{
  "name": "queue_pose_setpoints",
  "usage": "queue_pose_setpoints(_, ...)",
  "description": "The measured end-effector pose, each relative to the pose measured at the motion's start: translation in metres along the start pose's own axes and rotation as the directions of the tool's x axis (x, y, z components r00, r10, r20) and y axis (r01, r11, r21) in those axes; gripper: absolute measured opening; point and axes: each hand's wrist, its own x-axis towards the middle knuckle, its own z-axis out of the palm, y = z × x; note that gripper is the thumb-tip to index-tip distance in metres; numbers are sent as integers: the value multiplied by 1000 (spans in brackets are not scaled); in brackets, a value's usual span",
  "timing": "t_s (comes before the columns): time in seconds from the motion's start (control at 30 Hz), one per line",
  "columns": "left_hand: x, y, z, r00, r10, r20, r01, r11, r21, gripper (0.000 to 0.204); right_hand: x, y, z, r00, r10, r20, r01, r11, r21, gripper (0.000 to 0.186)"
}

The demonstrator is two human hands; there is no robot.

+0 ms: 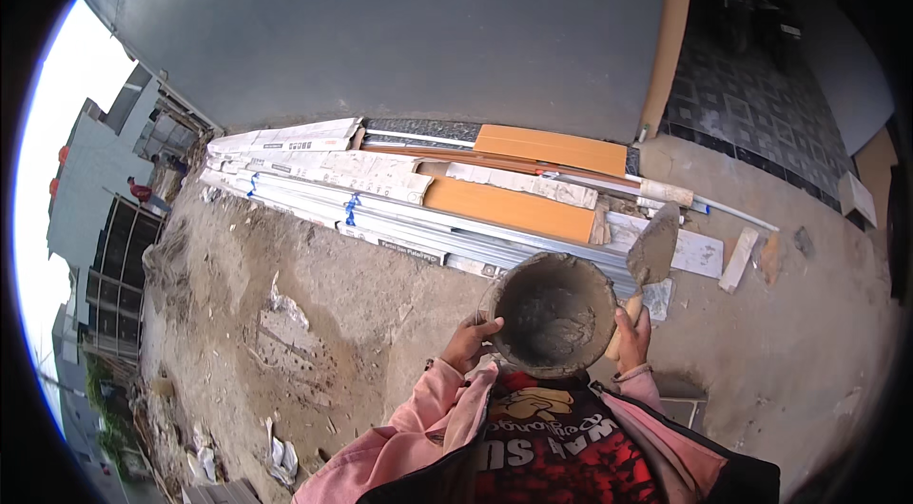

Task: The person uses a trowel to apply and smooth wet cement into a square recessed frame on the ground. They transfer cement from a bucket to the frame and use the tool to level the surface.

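Note:
In front of my body I hold a round bucket [514, 342] caked in grey mortar. Some wet mortar [563, 331] lies in its bottom. My left hand [468, 340] is closed on the bucket's left rim, thumb at the edge. At the right side, my right hand [631, 340] is closed around the wooden handle of a trowel [654, 245], close against the bucket's rim. The trowel's mortar-coated blade points up and away from me. Whether the right fingers also bear on the bucket is hidden.
Beyond the bucket, long metal profiles [409, 226], orange panels [514, 209] and white wrapped lengths [295, 138] lie along a grey wall [399, 29]. Rough dirt ground [238, 266] with debris is at left. A tiled floor [751, 119] lies far right. A distant person [141, 191] is at far left.

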Motion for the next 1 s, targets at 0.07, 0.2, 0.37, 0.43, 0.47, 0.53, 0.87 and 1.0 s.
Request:
queue_pose_setpoints(0.07,-9,0,-6,999,44,-28,-44,999,17,19,4,12,7,1000,16,6,-16,998,-57,38)
queue_pose_setpoints(0.2,-48,-23,-67,969,178,-172,-199,973,-117,28,-6,29,73,976,95,198,-52,976,-212,37)
queue_pose_setpoints(0.37,-65,-36,-131,920,284,-271,-378,826,-419,30,8,55,167,898,130,421,27,938,-346,37)
queue_pose_setpoints(0.43,-67,-34,-164,885,324,-335,-457,746,-484,30,7,65,216,865,154,477,59,914,-402,37)
queue_pose_setpoints(0.47,-69,-28,-187,873,337,-353,-479,729,-490,29,5,72,244,854,165,493,40,924,-380,36)
queue_pose_setpoints(0.53,-75,-21,-235,853,348,-390,-513,698,-500,26,-3,96,294,833,198,517,-11,940,-342,36)
queue_pose_setpoints(0.87,-91,6,-397,675,295,-676,-616,730,-296,25,29,190,254,896,372,240,-98,695,-713,36)
queue_pose_setpoints(1.0,-99,1,-402,563,197,-803,-646,711,-278,17,19,182,123,804,526,-277,-553,491,-673,50)
